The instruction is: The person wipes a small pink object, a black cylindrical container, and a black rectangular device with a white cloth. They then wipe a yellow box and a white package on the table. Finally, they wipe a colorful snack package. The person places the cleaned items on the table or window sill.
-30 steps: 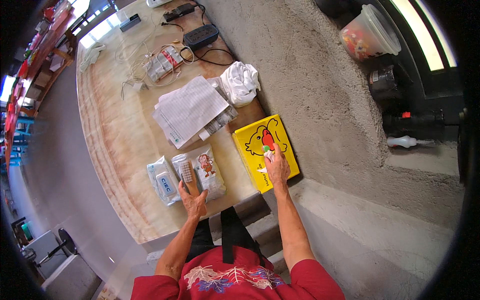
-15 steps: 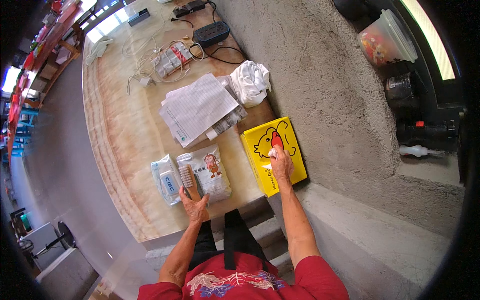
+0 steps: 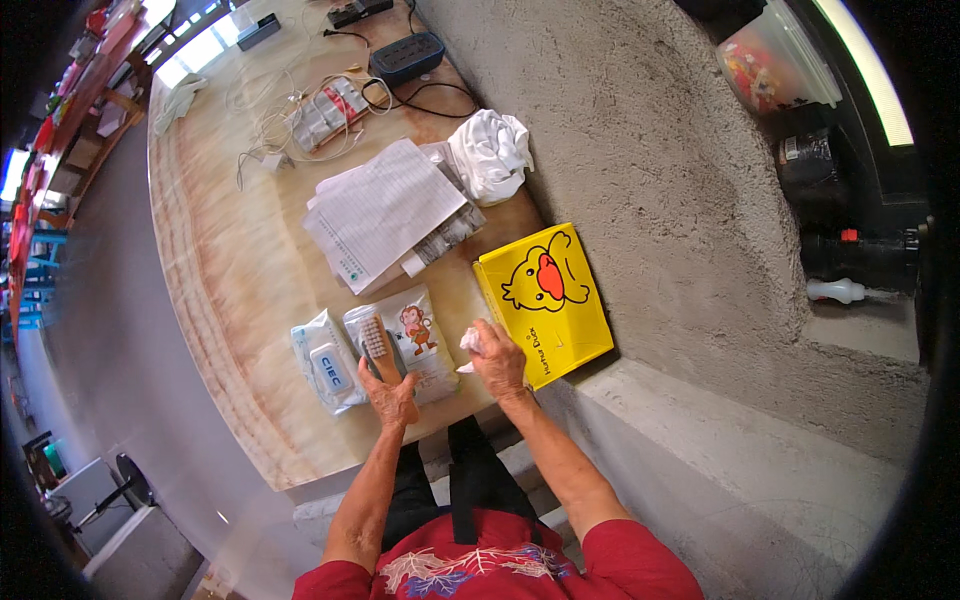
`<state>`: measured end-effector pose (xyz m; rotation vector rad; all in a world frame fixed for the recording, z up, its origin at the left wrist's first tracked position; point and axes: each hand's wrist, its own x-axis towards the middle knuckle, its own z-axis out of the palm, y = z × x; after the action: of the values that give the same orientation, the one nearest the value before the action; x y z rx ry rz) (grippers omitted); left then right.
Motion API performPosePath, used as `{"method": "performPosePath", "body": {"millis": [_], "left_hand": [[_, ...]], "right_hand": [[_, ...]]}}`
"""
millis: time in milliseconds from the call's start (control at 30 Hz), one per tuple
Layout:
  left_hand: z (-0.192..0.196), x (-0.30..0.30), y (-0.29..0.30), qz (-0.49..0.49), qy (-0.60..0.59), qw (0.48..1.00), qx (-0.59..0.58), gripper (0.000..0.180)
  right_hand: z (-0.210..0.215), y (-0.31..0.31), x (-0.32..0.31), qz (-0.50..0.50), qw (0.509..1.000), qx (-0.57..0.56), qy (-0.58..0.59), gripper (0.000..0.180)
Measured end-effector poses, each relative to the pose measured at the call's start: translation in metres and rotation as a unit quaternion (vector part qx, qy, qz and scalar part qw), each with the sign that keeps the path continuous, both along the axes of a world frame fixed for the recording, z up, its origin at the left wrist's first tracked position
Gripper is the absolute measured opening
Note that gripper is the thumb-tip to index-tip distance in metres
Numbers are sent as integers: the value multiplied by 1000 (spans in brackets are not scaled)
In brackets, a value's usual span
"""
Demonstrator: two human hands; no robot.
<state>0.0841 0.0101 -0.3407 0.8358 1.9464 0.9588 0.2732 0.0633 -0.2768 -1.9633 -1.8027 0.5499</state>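
My left hand [image 3: 393, 398] is closed round the lower end of a wooden scrubbing brush [image 3: 379, 350], whose pale bristles face up. The brush lies over a white plastic package [image 3: 425, 345] printed with a cartoon monkey. Just left of it is a white and blue pack of wet wipes [image 3: 327, 365] with a lidded top. My right hand [image 3: 500, 362] pinches a crumpled white wipe [image 3: 471, 341] above the table, between the monkey package and a yellow box [image 3: 570, 335] with a cartoon duck on its lid.
Behind the packages lie stacked papers [image 3: 375, 215] and a bunched white cloth [image 3: 490, 155]. Tangled cables, a flat package [image 3: 330, 112] and a dark blue box-shaped device [image 3: 407, 58] are farther back. A rough concrete wall [image 3: 640, 170] borders the table's right side.
My right hand has moved left and nearer, off the duck box's lid, with the wipe still in it. My left hand stays on the brush. The view has shifted slightly.
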Motion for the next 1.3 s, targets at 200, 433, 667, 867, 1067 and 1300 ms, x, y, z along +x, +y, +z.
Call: {"method": "performPosePath", "body": {"millis": [200, 433, 667, 867, 1067, 1300], "left_hand": [[-10, -1, -1, -38, 47, 998, 6, 83], [-16, 3, 0, -50, 47, 998, 17, 85], [-24, 2, -1, -13, 11, 1000, -5, 90], [-27, -2, 1, -46, 56, 997, -4, 88], [-39, -7, -2, -47, 35, 998, 5, 88], [-35, -5, 0, -63, 82, 995, 2, 87]], "right_hand": [[-41, -1, -10, -49, 999, -17, -3, 38], [-53, 4, -15, -61, 998, -9, 10, 42], [-26, 5, -14, -74, 996, 7, 39, 49], [-52, 13, -14, -64, 998, 0, -10, 38], [-86, 23, -19, -72, 997, -17, -11, 33], [-100, 24, -25, -73, 996, -45, -6, 30]]}}
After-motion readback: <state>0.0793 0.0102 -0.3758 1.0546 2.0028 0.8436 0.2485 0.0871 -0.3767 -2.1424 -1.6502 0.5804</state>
